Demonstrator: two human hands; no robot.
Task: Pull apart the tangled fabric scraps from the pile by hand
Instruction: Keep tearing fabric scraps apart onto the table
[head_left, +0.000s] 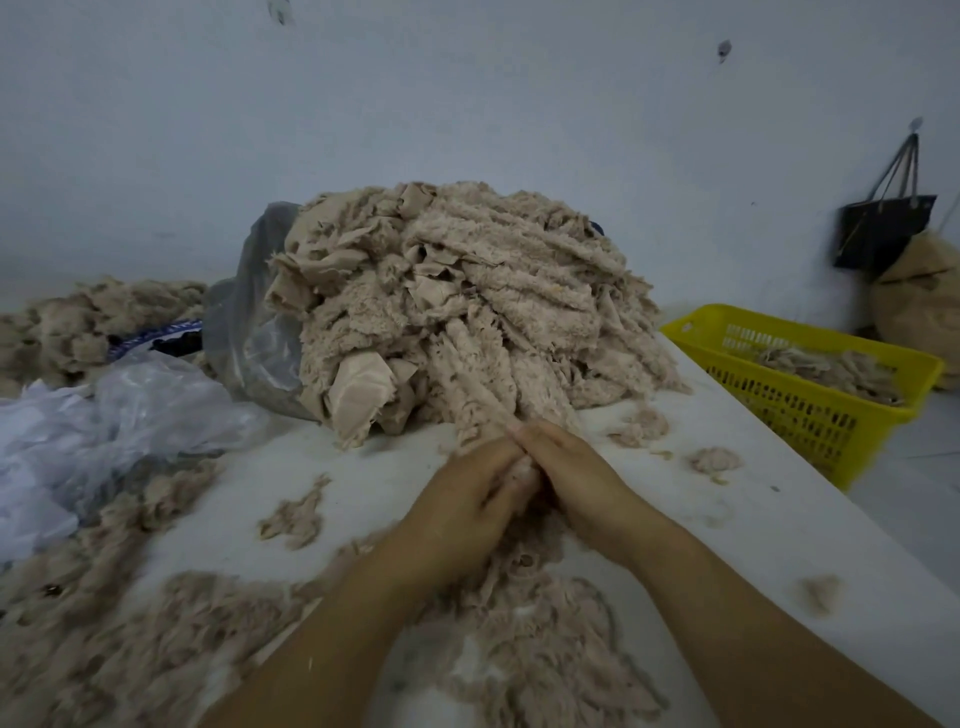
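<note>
A big pile of beige fleecy fabric scraps (457, 306) rises at the middle of the white table (727, 483). One long fleecy strip (480, 400) runs down from the pile to my hands. My left hand (467, 499) and my right hand (571, 478) meet at the strip's near end, fingers curled round it, thumbs close together. The part of the strip between my palms is hidden. Loose shredded fluff (530, 639) lies under my wrists.
A grey plastic bag (249, 332) sits behind the pile, crumpled clear plastic (104, 431) at left. A yellow slotted basket (810, 384) holding some scraps stands right of the table. A black bag (883, 228) hangs on the wall. Small tufts (296, 514) dot the table.
</note>
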